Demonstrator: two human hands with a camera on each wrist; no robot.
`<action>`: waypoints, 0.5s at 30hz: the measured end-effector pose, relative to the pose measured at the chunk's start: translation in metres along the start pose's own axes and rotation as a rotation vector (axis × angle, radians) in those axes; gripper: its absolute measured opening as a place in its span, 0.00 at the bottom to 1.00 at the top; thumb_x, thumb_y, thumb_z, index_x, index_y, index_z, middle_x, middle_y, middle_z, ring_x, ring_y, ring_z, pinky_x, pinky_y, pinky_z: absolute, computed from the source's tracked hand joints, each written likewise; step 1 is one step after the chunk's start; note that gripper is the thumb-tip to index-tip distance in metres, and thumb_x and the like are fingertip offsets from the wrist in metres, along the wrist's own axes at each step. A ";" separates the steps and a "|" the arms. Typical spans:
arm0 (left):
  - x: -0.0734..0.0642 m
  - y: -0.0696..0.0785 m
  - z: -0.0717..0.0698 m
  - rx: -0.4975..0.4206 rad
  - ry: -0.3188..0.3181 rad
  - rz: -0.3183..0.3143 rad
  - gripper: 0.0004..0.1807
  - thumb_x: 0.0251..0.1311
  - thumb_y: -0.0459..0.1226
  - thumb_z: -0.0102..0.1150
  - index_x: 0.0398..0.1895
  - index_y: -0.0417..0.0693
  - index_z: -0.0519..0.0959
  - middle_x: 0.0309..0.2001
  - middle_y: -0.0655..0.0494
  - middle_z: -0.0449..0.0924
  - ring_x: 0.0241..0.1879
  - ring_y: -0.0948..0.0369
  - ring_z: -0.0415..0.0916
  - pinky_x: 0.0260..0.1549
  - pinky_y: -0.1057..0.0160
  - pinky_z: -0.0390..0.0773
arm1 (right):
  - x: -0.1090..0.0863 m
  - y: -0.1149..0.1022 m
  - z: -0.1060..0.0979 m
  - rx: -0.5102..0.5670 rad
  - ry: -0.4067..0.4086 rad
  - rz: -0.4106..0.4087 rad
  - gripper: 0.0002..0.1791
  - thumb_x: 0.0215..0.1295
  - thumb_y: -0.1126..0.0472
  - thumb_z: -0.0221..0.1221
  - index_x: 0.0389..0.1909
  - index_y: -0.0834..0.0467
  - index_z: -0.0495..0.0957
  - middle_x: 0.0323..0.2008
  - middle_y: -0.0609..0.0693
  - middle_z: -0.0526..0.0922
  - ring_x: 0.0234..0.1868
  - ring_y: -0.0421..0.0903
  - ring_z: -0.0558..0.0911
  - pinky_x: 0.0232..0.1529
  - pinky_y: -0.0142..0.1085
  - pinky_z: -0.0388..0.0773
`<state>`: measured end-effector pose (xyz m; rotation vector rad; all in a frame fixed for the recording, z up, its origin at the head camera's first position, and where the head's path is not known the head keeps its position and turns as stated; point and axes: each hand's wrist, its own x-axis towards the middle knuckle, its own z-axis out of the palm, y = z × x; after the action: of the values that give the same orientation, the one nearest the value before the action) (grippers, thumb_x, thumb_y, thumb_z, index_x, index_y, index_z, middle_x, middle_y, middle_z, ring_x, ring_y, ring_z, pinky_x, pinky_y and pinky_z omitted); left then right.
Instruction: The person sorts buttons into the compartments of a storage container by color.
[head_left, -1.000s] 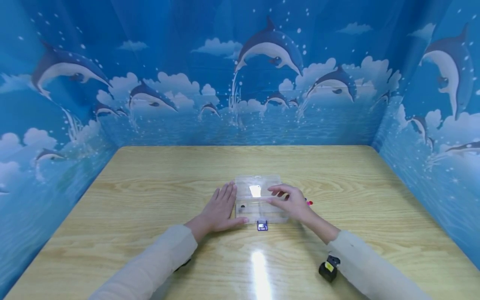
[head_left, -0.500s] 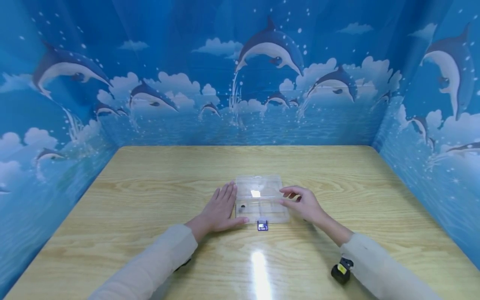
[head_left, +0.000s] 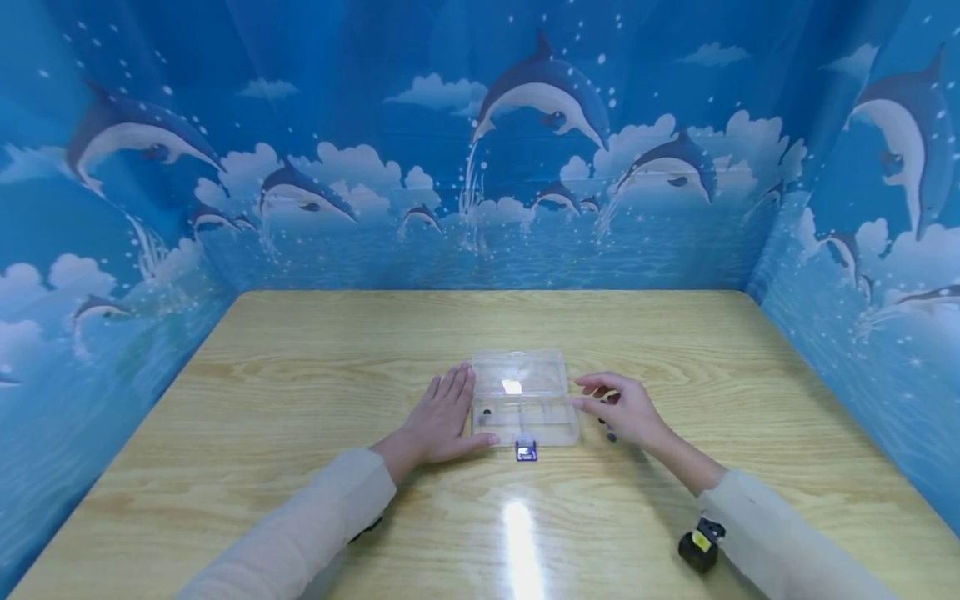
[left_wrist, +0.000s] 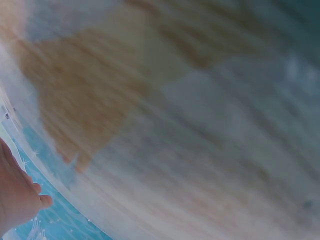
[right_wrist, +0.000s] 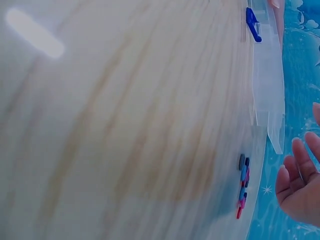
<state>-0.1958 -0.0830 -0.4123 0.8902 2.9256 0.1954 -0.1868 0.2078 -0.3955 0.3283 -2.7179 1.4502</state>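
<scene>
A clear plastic compartment box [head_left: 551, 432] sits on the table, its lid [head_left: 536, 367] swung back and its blue latch [head_left: 527, 451] at the front. In its left part lies a small dark piece [head_left: 487, 412]. My left hand [head_left: 438, 425] rests flat against the box's left side, thumb along the front edge. Just past the right side hovers my right hand [head_left: 622, 410], fingers loosely bent, thumb apart from them, holding nothing. Below it lie several small coloured pieces [right_wrist: 243, 175] in blue, pink, red and black, partly hidden by the hand in the head view.
The wood-grain table [head_left: 337, 333] reaches back to a blue dolphin-print curtain [head_left: 450, 125], which also closes off both sides. A bright light reflection lies on the table in front of the box. A black wrist device [head_left: 699, 550] hangs at the right sleeve.
My right hand has moved right, from over the box to beyond its right side, above the small coloured pieces. The left hand and the box have stayed put.
</scene>
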 end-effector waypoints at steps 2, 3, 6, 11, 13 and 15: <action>0.000 0.000 -0.001 -0.007 0.000 0.000 0.54 0.58 0.66 0.42 0.71 0.33 0.41 0.73 0.37 0.35 0.73 0.44 0.38 0.70 0.46 0.45 | -0.001 0.000 -0.002 -0.001 -0.002 0.010 0.18 0.57 0.60 0.63 0.47 0.66 0.78 0.39 0.60 0.81 0.35 0.37 0.74 0.34 0.26 0.74; -0.001 0.000 -0.001 -0.008 -0.002 -0.002 0.54 0.58 0.66 0.42 0.71 0.33 0.40 0.73 0.38 0.35 0.73 0.44 0.38 0.70 0.46 0.44 | -0.002 0.000 -0.004 -0.004 -0.005 0.016 0.18 0.58 0.60 0.62 0.48 0.66 0.78 0.39 0.60 0.81 0.35 0.37 0.74 0.34 0.26 0.74; -0.001 0.000 -0.001 -0.007 -0.005 -0.005 0.54 0.58 0.66 0.42 0.71 0.34 0.40 0.73 0.38 0.34 0.73 0.44 0.38 0.70 0.46 0.44 | -0.004 0.000 -0.009 -0.007 -0.003 0.033 0.19 0.59 0.60 0.61 0.49 0.67 0.77 0.37 0.58 0.80 0.33 0.37 0.75 0.33 0.26 0.75; 0.000 0.000 0.000 -0.001 0.004 -0.003 0.54 0.58 0.65 0.42 0.72 0.34 0.41 0.73 0.39 0.35 0.73 0.45 0.38 0.70 0.46 0.44 | -0.006 0.004 -0.016 0.021 0.006 0.033 0.19 0.59 0.62 0.62 0.49 0.69 0.76 0.35 0.58 0.80 0.30 0.33 0.77 0.33 0.26 0.76; 0.000 0.000 0.001 0.000 0.007 -0.002 0.54 0.58 0.66 0.42 0.72 0.34 0.41 0.73 0.39 0.35 0.73 0.45 0.38 0.70 0.46 0.44 | -0.008 0.007 -0.018 0.022 0.010 0.028 0.19 0.59 0.62 0.62 0.49 0.69 0.77 0.34 0.57 0.80 0.30 0.32 0.77 0.34 0.26 0.76; 0.000 -0.001 0.001 -0.001 0.007 -0.003 0.54 0.58 0.66 0.42 0.72 0.34 0.41 0.73 0.39 0.35 0.73 0.45 0.38 0.70 0.46 0.44 | -0.009 0.009 -0.020 0.018 0.014 0.027 0.19 0.58 0.62 0.62 0.48 0.68 0.77 0.34 0.56 0.80 0.31 0.31 0.77 0.35 0.26 0.76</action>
<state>-0.1962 -0.0833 -0.4139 0.8872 2.9323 0.1999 -0.1812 0.2302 -0.3927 0.2821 -2.7106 1.4786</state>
